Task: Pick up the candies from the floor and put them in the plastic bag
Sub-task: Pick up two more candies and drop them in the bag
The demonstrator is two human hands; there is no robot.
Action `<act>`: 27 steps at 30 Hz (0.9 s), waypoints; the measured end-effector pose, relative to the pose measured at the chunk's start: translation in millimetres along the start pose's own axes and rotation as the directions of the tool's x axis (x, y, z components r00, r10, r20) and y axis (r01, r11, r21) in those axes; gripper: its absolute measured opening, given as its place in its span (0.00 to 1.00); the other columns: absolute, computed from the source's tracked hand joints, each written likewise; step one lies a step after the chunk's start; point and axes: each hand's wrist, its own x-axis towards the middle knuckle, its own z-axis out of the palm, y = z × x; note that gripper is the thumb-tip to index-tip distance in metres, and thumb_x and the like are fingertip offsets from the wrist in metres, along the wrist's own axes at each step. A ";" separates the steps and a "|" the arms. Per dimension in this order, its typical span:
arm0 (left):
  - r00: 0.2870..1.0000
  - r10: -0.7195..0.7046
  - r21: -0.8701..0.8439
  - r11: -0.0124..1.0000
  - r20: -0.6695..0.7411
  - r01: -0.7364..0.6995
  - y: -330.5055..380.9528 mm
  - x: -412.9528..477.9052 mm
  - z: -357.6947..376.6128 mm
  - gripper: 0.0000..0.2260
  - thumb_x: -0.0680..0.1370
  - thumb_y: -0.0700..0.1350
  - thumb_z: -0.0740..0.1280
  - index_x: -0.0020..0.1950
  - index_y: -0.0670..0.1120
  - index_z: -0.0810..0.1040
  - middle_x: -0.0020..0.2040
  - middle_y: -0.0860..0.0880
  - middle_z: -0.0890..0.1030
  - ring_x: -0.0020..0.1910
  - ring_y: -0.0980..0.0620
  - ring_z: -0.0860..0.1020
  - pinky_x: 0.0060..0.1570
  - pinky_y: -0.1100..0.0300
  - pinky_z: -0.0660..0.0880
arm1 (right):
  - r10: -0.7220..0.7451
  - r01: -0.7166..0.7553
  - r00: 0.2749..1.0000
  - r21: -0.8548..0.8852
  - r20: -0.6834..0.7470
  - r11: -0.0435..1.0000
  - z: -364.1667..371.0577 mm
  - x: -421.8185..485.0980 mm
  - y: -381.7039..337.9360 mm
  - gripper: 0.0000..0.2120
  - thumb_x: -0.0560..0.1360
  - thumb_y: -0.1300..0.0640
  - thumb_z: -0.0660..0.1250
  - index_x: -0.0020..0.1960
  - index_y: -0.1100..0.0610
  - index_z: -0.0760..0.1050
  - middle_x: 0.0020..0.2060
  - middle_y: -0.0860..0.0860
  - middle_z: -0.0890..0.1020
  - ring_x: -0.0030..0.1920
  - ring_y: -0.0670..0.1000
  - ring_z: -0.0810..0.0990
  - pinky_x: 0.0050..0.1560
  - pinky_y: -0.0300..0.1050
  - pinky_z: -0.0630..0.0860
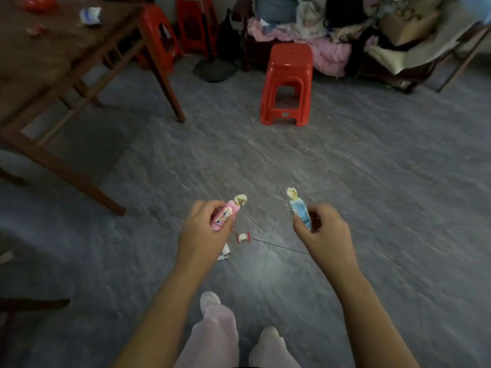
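Note:
My left hand [204,232] is shut on a pink wrapped candy [227,212] with a cream twisted end pointing up. A blue wrapped candy [299,210], also with a cream twist, is gripped by my right hand [322,229]. Both hands are held above the grey floor. On the floor between them lies a small white candy with red ends [243,237]. A white-and-blue wrapped piece [224,253] lies partly hidden under my left hand. A red plastic bag [37,3] and a white-blue wrapper [90,15] sit on the wooden table at far left.
A wooden table [53,62] stands at left with its legs reaching onto the floor. A red plastic stool [288,83] stands ahead, more red stools [170,35] behind the table. A pile of clothes [332,30] fills the back right. My feet [239,328] are at the bottom.

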 end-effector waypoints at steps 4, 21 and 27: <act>0.994 -0.002 0.058 0.998 -0.110 0.008 -14.7 -4.0 -55.7 0.06 0.70 0.46 0.73 0.42 0.50 0.77 0.39 0.54 0.73 0.35 0.60 0.73 0.34 0.68 0.68 | -0.118 0.121 0.988 -0.025 0.104 0.992 25.1 -7.3 -44.6 0.06 0.70 0.53 0.68 0.43 0.54 0.73 0.37 0.47 0.75 0.33 0.45 0.73 0.31 0.36 0.67; 0.805 -0.287 0.088 0.919 -0.519 0.384 -220.1 -50.5 -370.6 0.07 0.69 0.40 0.73 0.44 0.43 0.78 0.40 0.44 0.76 0.36 0.45 0.76 0.37 0.54 0.73 | -0.452 0.520 0.719 0.023 0.528 0.854 317.1 -65.8 -314.4 0.09 0.70 0.52 0.68 0.41 0.57 0.74 0.36 0.51 0.76 0.33 0.49 0.73 0.33 0.43 0.69; 0.708 -0.375 -0.007 0.886 -0.598 0.463 -281.8 -37.7 -420.8 0.05 0.71 0.44 0.72 0.43 0.47 0.78 0.39 0.48 0.74 0.35 0.53 0.75 0.36 0.58 0.72 | -0.497 0.590 0.595 0.076 0.632 0.804 404.9 -65.0 -372.9 0.09 0.70 0.49 0.67 0.39 0.55 0.72 0.34 0.47 0.74 0.32 0.46 0.73 0.29 0.38 0.67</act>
